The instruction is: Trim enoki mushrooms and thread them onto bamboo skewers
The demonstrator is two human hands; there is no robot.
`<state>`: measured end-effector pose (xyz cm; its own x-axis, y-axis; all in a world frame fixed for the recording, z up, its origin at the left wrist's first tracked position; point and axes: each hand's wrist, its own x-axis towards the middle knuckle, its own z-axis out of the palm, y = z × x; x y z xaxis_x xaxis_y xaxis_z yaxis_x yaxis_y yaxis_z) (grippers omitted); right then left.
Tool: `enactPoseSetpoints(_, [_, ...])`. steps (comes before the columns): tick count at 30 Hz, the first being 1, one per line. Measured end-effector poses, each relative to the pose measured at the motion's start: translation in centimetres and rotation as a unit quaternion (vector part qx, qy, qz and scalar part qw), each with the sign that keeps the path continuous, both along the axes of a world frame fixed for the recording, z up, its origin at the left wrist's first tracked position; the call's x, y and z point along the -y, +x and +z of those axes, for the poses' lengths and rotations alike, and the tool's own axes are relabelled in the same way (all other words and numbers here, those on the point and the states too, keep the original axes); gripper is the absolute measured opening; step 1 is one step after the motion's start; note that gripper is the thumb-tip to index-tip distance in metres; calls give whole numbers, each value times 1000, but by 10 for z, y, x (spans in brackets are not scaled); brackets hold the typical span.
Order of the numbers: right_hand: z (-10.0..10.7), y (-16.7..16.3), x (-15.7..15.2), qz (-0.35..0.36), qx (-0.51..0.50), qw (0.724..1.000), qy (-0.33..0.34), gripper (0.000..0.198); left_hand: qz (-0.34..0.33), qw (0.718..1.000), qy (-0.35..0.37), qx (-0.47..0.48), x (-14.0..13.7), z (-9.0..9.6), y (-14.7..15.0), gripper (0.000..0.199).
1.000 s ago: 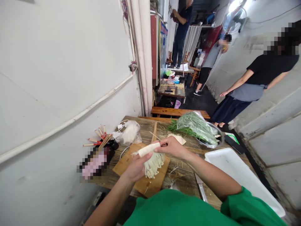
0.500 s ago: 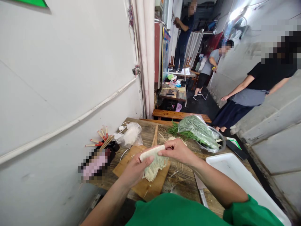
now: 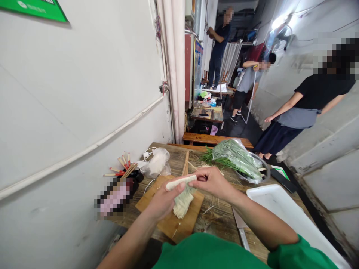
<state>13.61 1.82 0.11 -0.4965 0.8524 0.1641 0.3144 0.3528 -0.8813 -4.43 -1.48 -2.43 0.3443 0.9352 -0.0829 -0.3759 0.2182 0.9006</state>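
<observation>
A pale rolled strip (image 3: 181, 181), which looks like tofu skin, is held level between my two hands. My left hand (image 3: 164, 200) grips its left end, thumb on top. At the other end, my right hand (image 3: 211, 183) pinches it, with a thin stick (image 3: 196, 169) showing beside the fingers. Just below lies a bunch of fine pale strands (image 3: 183, 206), like enoki mushrooms, on the wooden cutting board (image 3: 165, 224). My fingers partly hide the strip's underside. Wooden skewers (image 3: 185, 164) lie behind the strip.
A knife (image 3: 243, 235) and a white tray (image 3: 269, 201) are at the right. Bagged green vegetables (image 3: 238, 157) sit in a bowl behind. A clear plastic bag (image 3: 157, 162) and red-marked sticks (image 3: 123, 162) stand left. Three people are farther off.
The strands below the strip look narrower and more bunched than before. My hands keep their hold, nearly unmoved. In the background, one person has raised an arm holding a yellow item.
</observation>
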Motion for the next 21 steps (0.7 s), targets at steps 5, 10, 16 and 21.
enactPoseSetpoints(5, [17,14,12,-15,51,995,87,27,-13,987,-116,106,2,-1,-3,33])
enactPoseSetpoints(10, [25,43,23,19,172,949,263,32,-20,983,-114,145,2,1,-10,33])
enactPoseSetpoints(16, [15,66,29,22,302,889,344,53,-45,977,-148,144,4,1,-14,32])
enactPoseSetpoints(21, [20,73,36,-18,294,872,391,43,-18,986,-120,113,8,6,-10,25])
